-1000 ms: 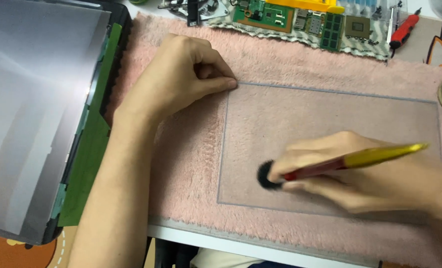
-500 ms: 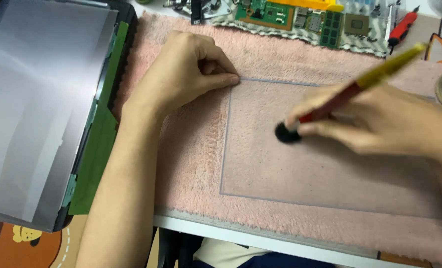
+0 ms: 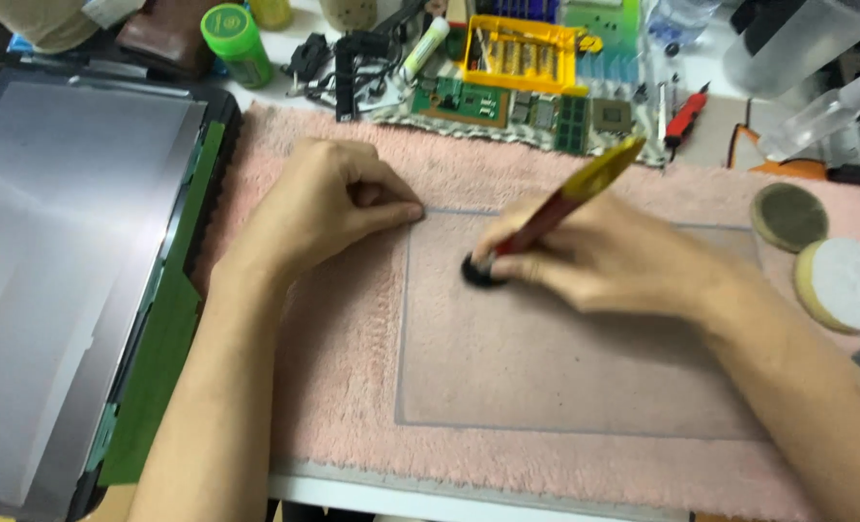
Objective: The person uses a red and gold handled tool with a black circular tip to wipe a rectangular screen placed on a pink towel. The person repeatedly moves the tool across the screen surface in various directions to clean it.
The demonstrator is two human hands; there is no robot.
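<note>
The right hand [image 3: 604, 261] is closed around a red-and-yellow handled tool [image 3: 565, 198], fingers wrapped low on the shaft, with its round black tip [image 3: 481, 273] pressed down on a clear glass sheet [image 3: 546, 367]. The tool's long axis slants from the tip at lower left up to the yellow end at upper right, leaning away from the person. The sheet lies flat on a pink towel [image 3: 333, 387] spread over the worktop, its long side running left to right. The left hand [image 3: 338, 203] is curled into a loose fist, fingertips pressed on the sheet's upper left corner, just left of the tip. A dark-framed screen panel [image 3: 63, 271] lies beyond the towel's left edge, and two round pads [image 3: 817, 251] sit to the right.
</note>
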